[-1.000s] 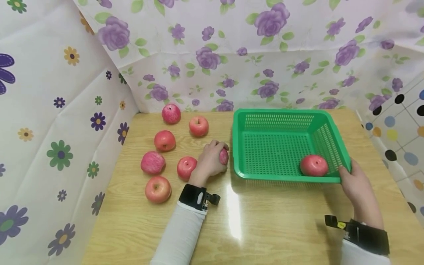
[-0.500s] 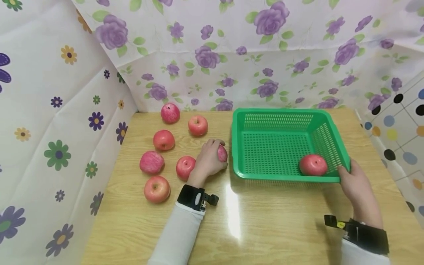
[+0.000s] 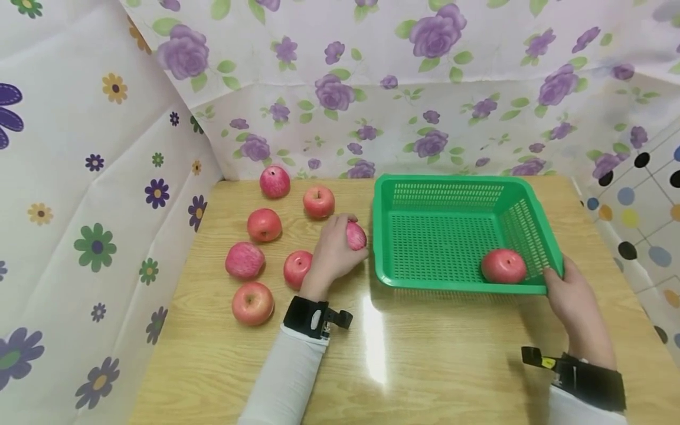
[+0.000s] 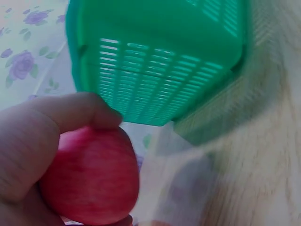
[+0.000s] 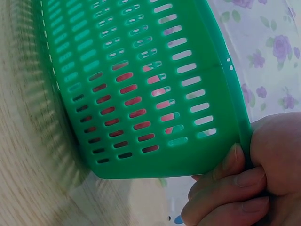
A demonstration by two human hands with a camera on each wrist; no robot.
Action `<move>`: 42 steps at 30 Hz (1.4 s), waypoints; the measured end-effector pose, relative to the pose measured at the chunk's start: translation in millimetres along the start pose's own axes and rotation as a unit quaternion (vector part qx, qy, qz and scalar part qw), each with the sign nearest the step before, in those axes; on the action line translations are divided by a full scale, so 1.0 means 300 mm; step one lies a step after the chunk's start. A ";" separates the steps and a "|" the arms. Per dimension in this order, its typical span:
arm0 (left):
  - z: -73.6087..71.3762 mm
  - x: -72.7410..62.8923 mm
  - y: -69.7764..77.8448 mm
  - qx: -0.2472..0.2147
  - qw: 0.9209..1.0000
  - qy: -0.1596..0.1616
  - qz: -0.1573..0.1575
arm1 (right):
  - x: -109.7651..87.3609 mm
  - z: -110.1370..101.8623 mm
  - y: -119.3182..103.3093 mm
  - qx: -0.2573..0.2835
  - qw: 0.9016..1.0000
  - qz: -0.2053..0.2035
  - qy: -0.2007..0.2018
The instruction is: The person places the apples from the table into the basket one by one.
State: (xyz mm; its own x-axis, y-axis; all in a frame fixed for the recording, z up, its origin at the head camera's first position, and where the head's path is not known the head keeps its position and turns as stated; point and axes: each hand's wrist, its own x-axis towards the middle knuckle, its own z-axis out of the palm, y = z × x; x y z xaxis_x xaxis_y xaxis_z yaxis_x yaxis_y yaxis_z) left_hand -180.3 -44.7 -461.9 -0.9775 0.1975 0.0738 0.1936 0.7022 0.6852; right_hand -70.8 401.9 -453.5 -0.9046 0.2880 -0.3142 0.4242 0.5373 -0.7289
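My left hand (image 3: pixel 336 251) grips a pinkish-red apple (image 3: pixel 356 236), just left of the green plastic basket (image 3: pixel 457 286). In the left wrist view, thumb and fingers wrap the apple (image 4: pixel 96 176), which appears lifted off the table and apart from the basket's slotted wall (image 4: pixel 141 70). At the basket's front right corner my right hand (image 3: pixel 576 301) holds the rim. The right wrist view has its curled fingers (image 5: pixel 230 188) under that rim. One red apple (image 3: pixel 503 265) lies inside the basket, near the front right; its red shows through the slots.
Several more apples lie on the wooden table (image 3: pixel 425 354) to the left, among them one red apple (image 3: pixel 298 270) close beside my left wrist and a yellowish-red apple (image 3: pixel 252 303) nearest the front. A flowered cloth (image 3: pixel 297 130) hangs along the table's back edge.
My left hand has raised its apple and shifted slightly toward the back of the table. The right hand, the basket and the other apples stay in place.
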 end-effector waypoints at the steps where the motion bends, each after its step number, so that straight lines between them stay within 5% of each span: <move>1: -0.006 -0.003 0.005 -0.006 1.000 0.009 -0.001 | -0.001 -0.001 0.001 0.000 1.000 0.000 -0.001; 7: -0.020 -0.012 0.022 -0.042 0.997 0.071 -0.011 | -0.009 -0.004 0.000 -0.001 1.000 0.009 -0.007; 16: -0.057 0.002 0.061 -0.116 0.981 0.156 -0.001 | 0.002 -0.006 -0.006 -0.017 1.000 0.013 -0.005; 21: -0.069 -0.003 0.085 -0.172 0.973 0.153 -0.009 | 0.004 -0.007 -0.002 -0.012 1.000 0.015 -0.009; 34: -0.065 0.014 0.132 -0.151 0.982 0.113 0.022 | -0.004 -0.008 -0.002 -0.001 1.000 0.011 -0.012; 42: -0.047 0.042 0.209 -0.168 0.977 0.106 0.073 | -0.007 -0.006 -0.005 -0.005 1.000 0.000 -0.008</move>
State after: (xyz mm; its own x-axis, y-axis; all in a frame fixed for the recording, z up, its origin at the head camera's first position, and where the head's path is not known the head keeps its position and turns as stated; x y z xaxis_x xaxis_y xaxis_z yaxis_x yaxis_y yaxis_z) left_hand -181.5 -7.8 -407.6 -0.9438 0.1075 0.3125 0.3286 0.4057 0.8529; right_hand -69.3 401.9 -450.5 -0.9056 0.2741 -0.3238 0.4236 0.5457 -0.7230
